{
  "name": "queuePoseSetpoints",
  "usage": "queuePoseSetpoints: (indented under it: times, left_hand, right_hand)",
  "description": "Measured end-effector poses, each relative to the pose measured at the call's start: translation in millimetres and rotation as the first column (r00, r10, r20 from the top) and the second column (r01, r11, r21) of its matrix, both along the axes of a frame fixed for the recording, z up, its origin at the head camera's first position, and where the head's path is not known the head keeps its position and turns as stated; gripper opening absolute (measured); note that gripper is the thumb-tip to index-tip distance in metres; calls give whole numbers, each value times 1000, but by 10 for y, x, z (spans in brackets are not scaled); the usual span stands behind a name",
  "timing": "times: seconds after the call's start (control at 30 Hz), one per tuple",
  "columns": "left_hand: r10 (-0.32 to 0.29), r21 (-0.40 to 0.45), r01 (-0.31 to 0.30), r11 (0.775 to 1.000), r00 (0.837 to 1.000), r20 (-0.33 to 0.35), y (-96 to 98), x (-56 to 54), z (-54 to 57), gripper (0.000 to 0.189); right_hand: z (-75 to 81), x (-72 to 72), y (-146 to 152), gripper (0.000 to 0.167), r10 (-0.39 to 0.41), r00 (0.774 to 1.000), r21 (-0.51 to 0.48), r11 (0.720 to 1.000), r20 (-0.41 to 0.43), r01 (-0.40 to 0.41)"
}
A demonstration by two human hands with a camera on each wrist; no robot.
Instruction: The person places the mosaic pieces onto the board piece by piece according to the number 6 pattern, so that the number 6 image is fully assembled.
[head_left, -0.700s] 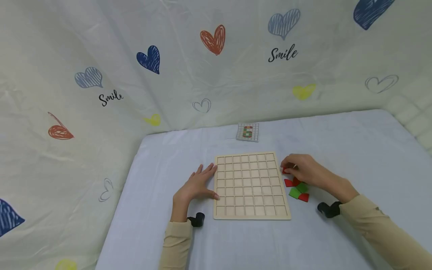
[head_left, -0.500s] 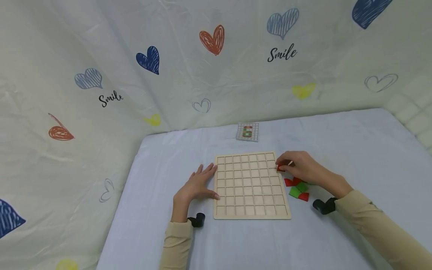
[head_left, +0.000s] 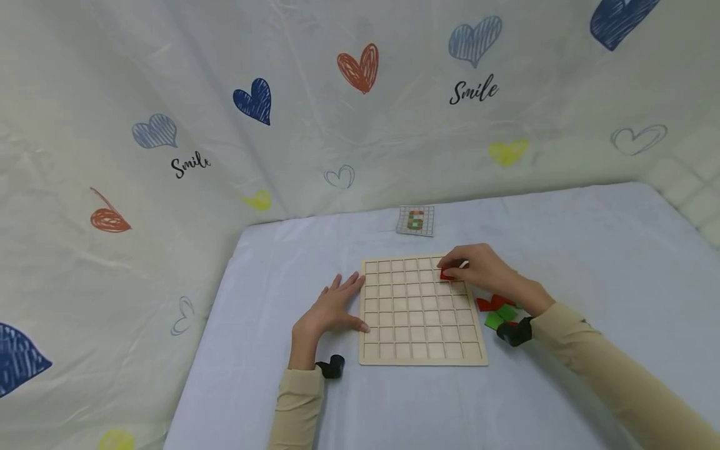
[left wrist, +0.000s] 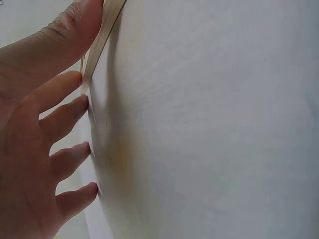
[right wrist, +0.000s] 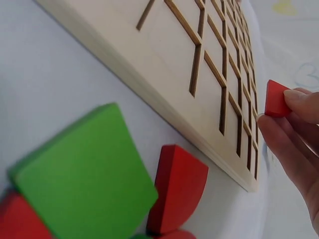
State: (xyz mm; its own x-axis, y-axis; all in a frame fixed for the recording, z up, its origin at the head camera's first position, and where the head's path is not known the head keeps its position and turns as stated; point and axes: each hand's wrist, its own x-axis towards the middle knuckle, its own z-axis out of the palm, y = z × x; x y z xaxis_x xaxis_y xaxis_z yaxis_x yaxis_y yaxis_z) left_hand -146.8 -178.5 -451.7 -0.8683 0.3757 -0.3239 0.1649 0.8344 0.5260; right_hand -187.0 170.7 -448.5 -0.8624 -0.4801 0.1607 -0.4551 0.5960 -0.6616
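A pale wooden grid board (head_left: 423, 362) lies on the white-covered table. My left hand (head_left: 328, 312) is spread at the board's left edge, thumb and fingertips right at the rim; in the left wrist view the hand (left wrist: 30, 144) has its fingers straight and apart. Over the board's upper right squares, my right hand (head_left: 478, 269) pinches a small red block (head_left: 447, 274) between thumb and fingers. The right wrist view shows that red block (right wrist: 277, 99) with a curved side. Right of the board lie loose green blocks (head_left: 506, 312) and red blocks (head_left: 485, 304).
A small card (head_left: 415, 220) with a coloured figure on a grid lies behind the board. A white cloth (head_left: 360, 125) printed with hearts hangs behind the table. Black wrist cameras (head_left: 332, 367) sit at both cuffs.
My right hand has carried the red block leftward from beside the loose blocks to over the board's upper right squares. The left hand stays at the board's left edge.
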Motion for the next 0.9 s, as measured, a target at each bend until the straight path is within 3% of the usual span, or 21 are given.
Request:
queuePoseSetpoints:
  times: [0.27,0.53,0.9]
  left_hand:
    - [7,-2,-7,1000,1000,2,-10,2,1,111]
    - [6,-19,-6,1000,1000,-12,-7,16,-26,111]
    - [21,-65,-23,998,999,-32,68,18,-39,112]
  right_hand:
    - [-40,-115,-154,14,15,1000,9,1000,8,-15]
    - [-134,-219,-297,15,28,995,15,999,92,-29]
    - [-145,-257,-364,11,47,996,78,996,72,-52]
